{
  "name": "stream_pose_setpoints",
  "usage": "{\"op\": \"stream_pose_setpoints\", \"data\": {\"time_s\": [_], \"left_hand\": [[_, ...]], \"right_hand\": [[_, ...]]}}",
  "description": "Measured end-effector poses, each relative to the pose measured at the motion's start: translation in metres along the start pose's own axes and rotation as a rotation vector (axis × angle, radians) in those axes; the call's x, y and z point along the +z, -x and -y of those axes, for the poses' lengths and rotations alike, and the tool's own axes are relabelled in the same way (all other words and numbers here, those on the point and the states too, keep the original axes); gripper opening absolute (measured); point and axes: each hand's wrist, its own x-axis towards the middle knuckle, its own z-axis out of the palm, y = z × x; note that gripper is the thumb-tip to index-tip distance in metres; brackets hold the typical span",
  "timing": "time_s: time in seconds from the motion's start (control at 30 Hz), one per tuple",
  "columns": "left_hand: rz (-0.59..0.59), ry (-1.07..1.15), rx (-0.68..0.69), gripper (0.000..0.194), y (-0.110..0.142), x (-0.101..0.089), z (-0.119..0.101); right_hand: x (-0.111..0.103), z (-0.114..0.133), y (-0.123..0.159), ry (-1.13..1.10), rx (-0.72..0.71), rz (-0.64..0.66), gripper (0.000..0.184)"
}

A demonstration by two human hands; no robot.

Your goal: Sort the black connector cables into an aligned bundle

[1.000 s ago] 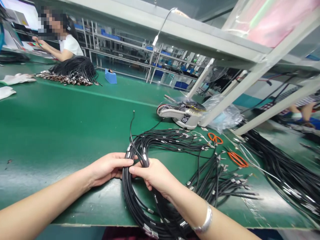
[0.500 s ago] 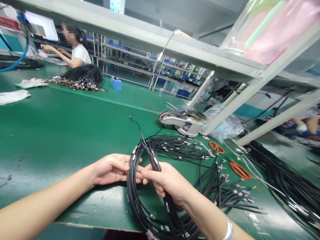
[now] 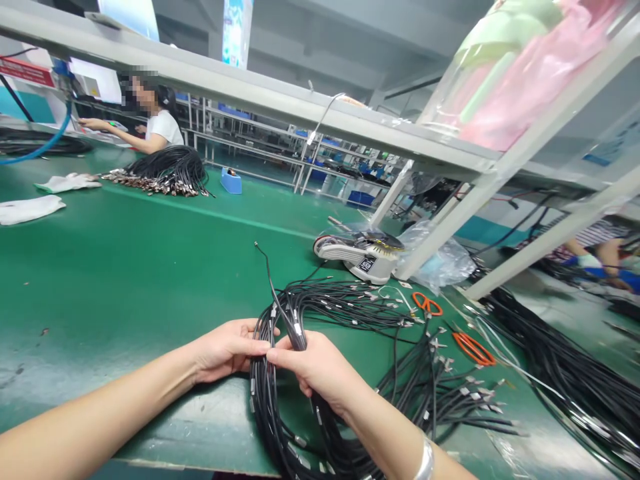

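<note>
A looped bundle of black cables (image 3: pixel 260 407) with small silvery connectors lies at the front of the green table. My left hand (image 3: pixel 233 350) is closed around the left side of the loop, its thumb on the cables and its fingers behind them. Wrapped around the thick inner strand is my right hand (image 3: pixel 315 367), its thumb reaching over to the left thumb. One cable end sticks up above the bundle at the top. Loose black cable ends (image 3: pixel 350 303) with connectors fan out to the right of the loop.
Two orange-handled tools (image 3: pixel 427 304) lie to the right. Behind the cables stands a grey tape dispenser (image 3: pixel 365 257) beside a shelf post. Another cable pile (image 3: pixel 163 170), a blue holder (image 3: pixel 231 181) and white gloves (image 3: pixel 33 209) are farther left. A co-worker (image 3: pixel 163 127) sits beyond.
My left hand has closed from open fingers onto the cables, its thumb now pressing on them. My right hand has shifted slightly left with its strand. The camera view has tilted up a little.
</note>
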Motion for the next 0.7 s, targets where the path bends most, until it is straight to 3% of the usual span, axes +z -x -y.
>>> {"op": "stream_pose_setpoints", "data": {"time_s": [0.27, 0.43, 0.7], "left_hand": [[-0.101, 0.096, -0.020, 0.017, -0.001, 0.005, 0.002], [-0.105, 0.135, -0.019, 0.022, -0.001, 0.005, 0.002], [-0.251, 0.159, 0.086, 0.011, -0.010, 0.008, 0.008]], "right_hand": [[-0.010, -0.005, 0.001, -0.134, -0.020, 0.043, 0.013], [-0.009, -0.004, 0.004, -0.159, -0.016, 0.050, 0.019], [-0.003, -0.006, 0.002, -0.144, 0.051, 0.112, 0.015]]}}
